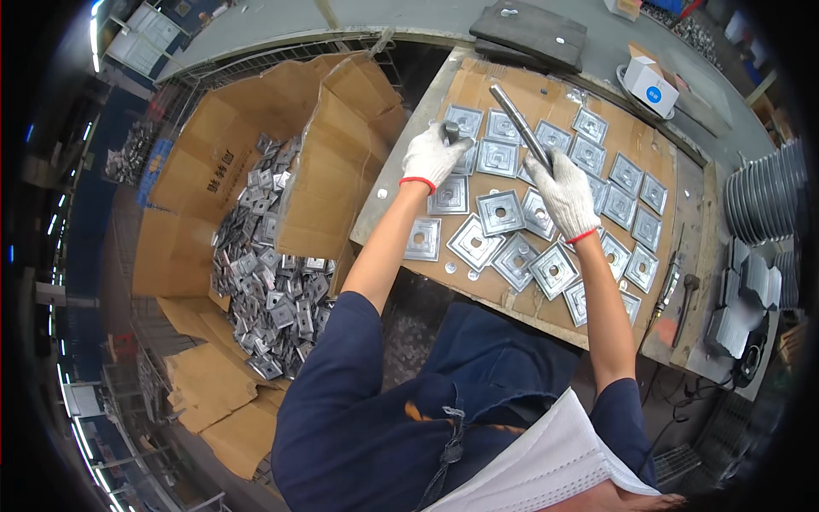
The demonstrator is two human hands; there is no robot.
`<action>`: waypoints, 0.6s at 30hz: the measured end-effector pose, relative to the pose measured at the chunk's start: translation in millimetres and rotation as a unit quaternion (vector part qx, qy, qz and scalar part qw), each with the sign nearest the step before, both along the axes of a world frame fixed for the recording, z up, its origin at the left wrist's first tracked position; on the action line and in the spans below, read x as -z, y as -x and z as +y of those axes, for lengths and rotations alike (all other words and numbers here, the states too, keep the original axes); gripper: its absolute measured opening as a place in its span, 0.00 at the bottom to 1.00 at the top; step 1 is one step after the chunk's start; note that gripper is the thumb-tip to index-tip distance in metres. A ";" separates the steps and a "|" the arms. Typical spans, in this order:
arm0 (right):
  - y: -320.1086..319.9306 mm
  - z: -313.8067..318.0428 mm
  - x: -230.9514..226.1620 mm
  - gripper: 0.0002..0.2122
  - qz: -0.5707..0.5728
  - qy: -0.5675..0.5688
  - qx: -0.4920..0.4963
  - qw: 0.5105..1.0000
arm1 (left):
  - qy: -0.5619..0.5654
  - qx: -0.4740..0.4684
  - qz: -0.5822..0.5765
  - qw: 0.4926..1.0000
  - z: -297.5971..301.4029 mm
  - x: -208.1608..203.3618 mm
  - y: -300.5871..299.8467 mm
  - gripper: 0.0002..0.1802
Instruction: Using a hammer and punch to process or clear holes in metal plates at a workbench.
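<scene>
My left hand (432, 156), in a white knit glove with a red cuff, is closed around a short metal punch (450, 131). It is over a square metal plate (466, 160) at the left of the table, and the glove hides the punch's lower end. In my right hand (564, 194), gloved the same way, is a long round steel bar (514, 117), tilted up and to the left. Beneath both hands lie several square stamped plates. Nearer ones, such as this plate (501, 212), have a round hole in the centre; farther ones, like this plate (497, 157), show no open hole.
Cardboard (474, 85) covers the worktable, with small round discs (450, 268) near its front edge. A big carton (192, 171) of plates stands left. Dark slabs (529, 34) and a white box (648, 84) lie beyond; a hammer (685, 299) and stacked metal rings (763, 192) are right.
</scene>
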State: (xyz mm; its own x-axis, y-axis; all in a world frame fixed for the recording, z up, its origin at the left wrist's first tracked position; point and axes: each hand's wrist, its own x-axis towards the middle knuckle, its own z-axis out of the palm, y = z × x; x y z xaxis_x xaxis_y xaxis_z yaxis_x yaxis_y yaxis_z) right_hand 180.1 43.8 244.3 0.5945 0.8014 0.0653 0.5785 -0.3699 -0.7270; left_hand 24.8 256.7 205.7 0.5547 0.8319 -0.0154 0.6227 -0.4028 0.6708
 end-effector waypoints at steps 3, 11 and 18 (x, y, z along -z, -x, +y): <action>3.5 -0.2 3.8 0.24 0.011 -0.001 0.006 1.000 | 0.010 0.005 -0.045 0.999 12.4 9.2 6.9 0.36; 12.0 21.8 -29.1 0.23 0.022 0.036 -0.024 0.999 | -0.063 0.009 0.013 0.998 11.3 39.1 1.8 0.27; 34.4 61.5 -36.0 0.21 -0.052 -0.013 -0.097 0.994 | -0.079 -0.015 0.081 0.993 12.8 51.8 3.7 0.28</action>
State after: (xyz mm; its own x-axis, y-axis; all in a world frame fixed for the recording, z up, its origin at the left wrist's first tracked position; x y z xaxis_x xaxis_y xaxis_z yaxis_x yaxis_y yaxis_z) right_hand 145.6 105.3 280.3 0.4187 0.8973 0.1398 0.7092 -0.2269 -0.6676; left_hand 21.1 269.5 153.9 0.5299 0.8475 0.0306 0.7307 -0.4746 0.4907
